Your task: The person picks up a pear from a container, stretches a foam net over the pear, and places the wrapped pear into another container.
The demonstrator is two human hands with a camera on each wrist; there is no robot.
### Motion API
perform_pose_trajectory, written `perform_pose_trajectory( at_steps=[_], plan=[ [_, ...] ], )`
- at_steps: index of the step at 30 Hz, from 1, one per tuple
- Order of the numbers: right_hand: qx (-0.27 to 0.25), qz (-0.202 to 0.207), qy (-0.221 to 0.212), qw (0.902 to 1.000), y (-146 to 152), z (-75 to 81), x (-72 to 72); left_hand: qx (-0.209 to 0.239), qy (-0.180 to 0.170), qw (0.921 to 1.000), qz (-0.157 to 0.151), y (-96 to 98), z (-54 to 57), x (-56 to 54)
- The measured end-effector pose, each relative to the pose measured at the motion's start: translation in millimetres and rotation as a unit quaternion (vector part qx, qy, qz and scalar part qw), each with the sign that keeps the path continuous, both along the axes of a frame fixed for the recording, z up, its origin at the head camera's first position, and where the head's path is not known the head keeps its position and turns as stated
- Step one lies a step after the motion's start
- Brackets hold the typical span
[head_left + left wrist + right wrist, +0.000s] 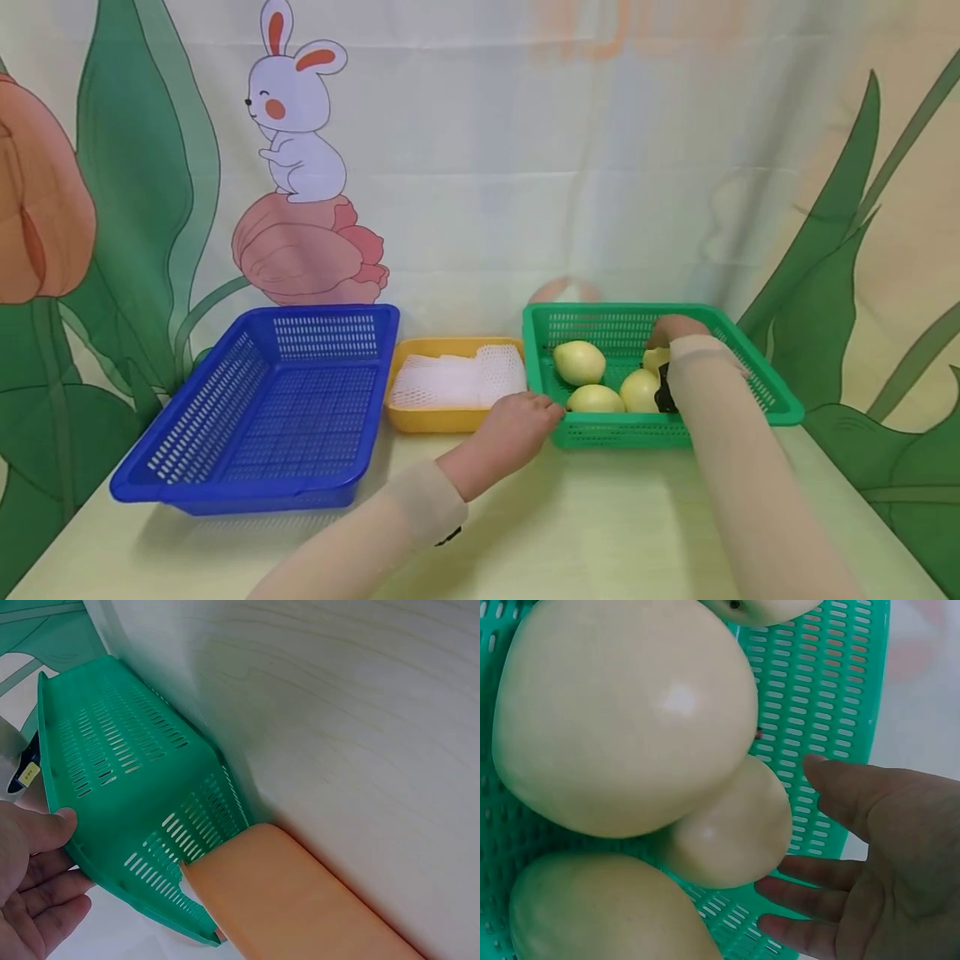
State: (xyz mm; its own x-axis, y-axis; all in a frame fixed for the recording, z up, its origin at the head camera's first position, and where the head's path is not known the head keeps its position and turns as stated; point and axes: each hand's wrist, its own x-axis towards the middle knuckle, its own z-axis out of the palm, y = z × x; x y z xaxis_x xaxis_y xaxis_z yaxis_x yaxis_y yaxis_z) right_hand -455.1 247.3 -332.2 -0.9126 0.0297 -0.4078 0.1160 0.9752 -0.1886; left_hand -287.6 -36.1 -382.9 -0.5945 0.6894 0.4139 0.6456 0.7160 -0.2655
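R hand (pixel 907 851): yours is down inside the green basket (pixel 600 435), thumb & fingers spread, almost straight, i.e. released
Nearest fruit (pixel 731 825): pale yellow, right by your R fingertips, nr basket's back wall; can't tell if they touch it; partly hidden by a bigger-looking fruit (pixel 622 712) in the R wrist cam
L hand (pixel 522 425): grasping green basket's rim at near L corner, thumb on outer side, other fingers at the rim's far side
Green basket: slotted, on your R side of the table (pixel 600 517); 4 pale yellow fruits visible in head view, your R sleeve (pixel 738 467) covers part of it
L-side fruits: back-L fruit (pixel 579 363) nr basket's L wall, front-L fruit (pixel 596 399) nr front wall
Yellow tray (pixel 450 421): btwn the 2 baskets, holds white foam nets (pixel 442 379) lying flat
Blue basket (pixel 300 493): slotted, on your L, just beside the tray
Backdrop (pixel 450 208): printed cloth w/ rabbit & tulips, behind the containers
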Motion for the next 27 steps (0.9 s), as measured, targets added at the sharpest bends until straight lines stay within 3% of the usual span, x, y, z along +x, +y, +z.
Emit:
perform_pose_trajectory(
  at_steps=[6, 11, 16, 27],
  plan=[
    [0.022, 0.002, -0.012, 0.9997, 2, -7.5, -12.7, -0.019, 0.015, 0.9997, -0.003, -2.0, 0.3, 0.0],
    [0.012, -0.026, -0.022, 0.9994, 4, -17.2, -19.5, -0.033, 0.019, 0.9993, -0.001, -3.8, -1.0, 1.4],
    [0.017, -0.028, -0.022, 0.9992, 4, -25.8, -24.8, -0.037, 0.026, 0.999, 0.0, -5.2, -3.1, 2.1],
    [0.041, 0.034, 0.029, 0.9982, 1, -31.4, -10.5, -0.045, 0.049, 0.9978, -0.001, -7.1, -4.4, 2.8]
  ],
)
